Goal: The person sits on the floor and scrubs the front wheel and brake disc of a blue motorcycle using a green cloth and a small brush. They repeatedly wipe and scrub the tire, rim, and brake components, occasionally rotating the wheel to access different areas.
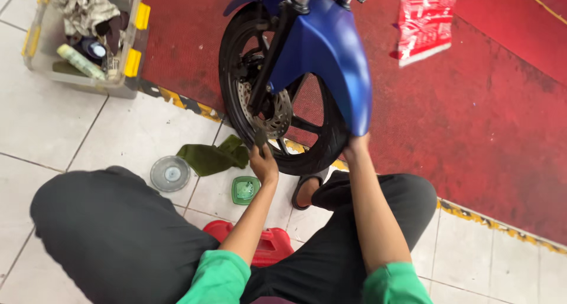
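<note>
Head view looks down on a person who squats before the front wheel (283, 103) of a motorbike, which stands on a red mat (472, 121) near its striped edge. The left hand (263, 162) is closed around a small dark tool (260, 140), perhaps a brush, and presses it against the brake disc (273, 116) at its lower side. The right hand (356, 144) grips the bottom end of the blue mudguard (336, 56), fingers curled on it, to keep the wheel steady. On the white tile floor (35, 121), beside the left hand, lie a green cloth (212, 156), a small green cup (244, 189) and a round clear lid (170, 173). I think the work goes well if the tool stays flat on the disc and the wheel is turned little by little, with the mudguard held firm. A plastic box (127, 68) with rags stands at the far left corner.
</note>
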The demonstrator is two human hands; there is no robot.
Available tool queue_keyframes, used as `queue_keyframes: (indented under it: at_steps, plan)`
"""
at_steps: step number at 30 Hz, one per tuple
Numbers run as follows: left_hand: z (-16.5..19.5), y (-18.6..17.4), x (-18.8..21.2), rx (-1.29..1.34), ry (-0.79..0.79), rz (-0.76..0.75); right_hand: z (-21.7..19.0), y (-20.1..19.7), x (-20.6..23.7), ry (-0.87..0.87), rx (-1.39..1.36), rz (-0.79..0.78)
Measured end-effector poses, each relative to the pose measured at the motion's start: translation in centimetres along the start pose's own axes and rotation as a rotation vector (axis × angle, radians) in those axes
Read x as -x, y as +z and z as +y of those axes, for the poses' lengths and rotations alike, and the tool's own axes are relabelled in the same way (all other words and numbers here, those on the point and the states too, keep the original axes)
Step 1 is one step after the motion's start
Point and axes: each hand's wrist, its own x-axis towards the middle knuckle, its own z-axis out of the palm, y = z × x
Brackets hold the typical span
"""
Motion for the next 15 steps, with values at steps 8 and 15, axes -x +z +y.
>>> queue_keyframes:
  at_steps: [8,15]
  plan:
    - [-0.8,0.9,1.5,-0.186,0.036,-0.085,1.8,1.2,1.4,-0.019,0.096,-0.067]
    - [1.5,-1.1,2.1,-0.393,0.25,-0.279,4.6,1.1,1.2,-0.081,0.069,-0.066]
